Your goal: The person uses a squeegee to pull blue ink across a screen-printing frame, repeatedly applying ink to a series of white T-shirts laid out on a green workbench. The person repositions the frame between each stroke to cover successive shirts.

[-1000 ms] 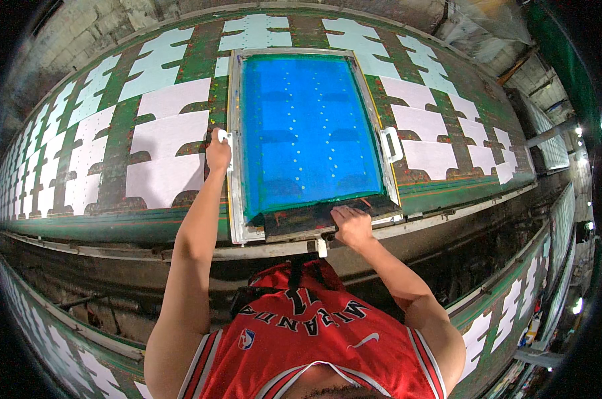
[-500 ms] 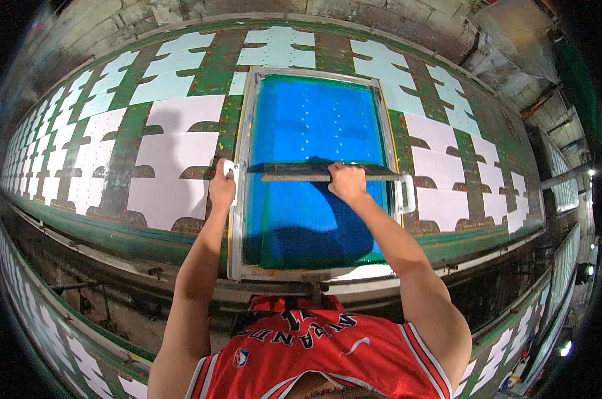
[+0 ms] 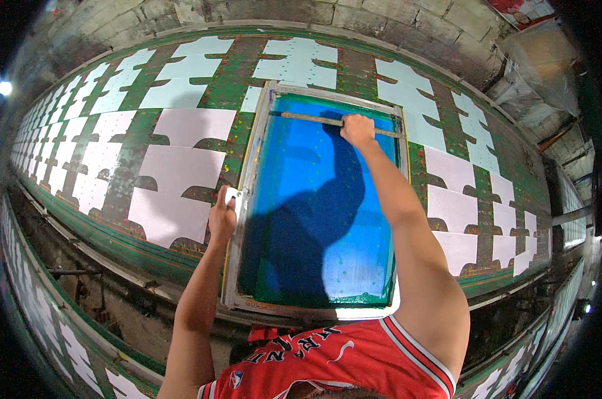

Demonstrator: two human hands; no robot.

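- The right hand (image 3: 358, 130) is closed in a fist around a long, thin, straight greyish-brown squeegee bar (image 3: 314, 120), gripping it right of its middle.
- That bar spans the far part of a taut, bright blue mesh (image 3: 291, 179), running nearly from side to side, its right end beside the right rail.
- The mesh fills a tall rectangular pale metal frame (image 3: 256, 149) with a dark green border inside its rails; small dots run down its surface.
- The left hand (image 3: 222, 213) is curled around a small white handle (image 3: 232, 195) on the left rail.
- A broad dark shadow falls over the left and middle of the mesh.
- The frame lies flat on a long green-and-brown stained table (image 3: 240, 73), at its near side.
- Left of the frame lies a pinkish-white cut panel with dark curved gaps (image 3: 175, 189), partly shaded; a similar pinkish-white panel (image 3: 452, 206) lies to the right.
- Beyond the far rail lies a pale bluish-white dotted panel (image 3: 298, 60).
- At the near side shows the wearer's red sleeveless jersey (image 3: 361, 349).
- A grey block wall (image 3: 407, 20) stands behind the far edge.
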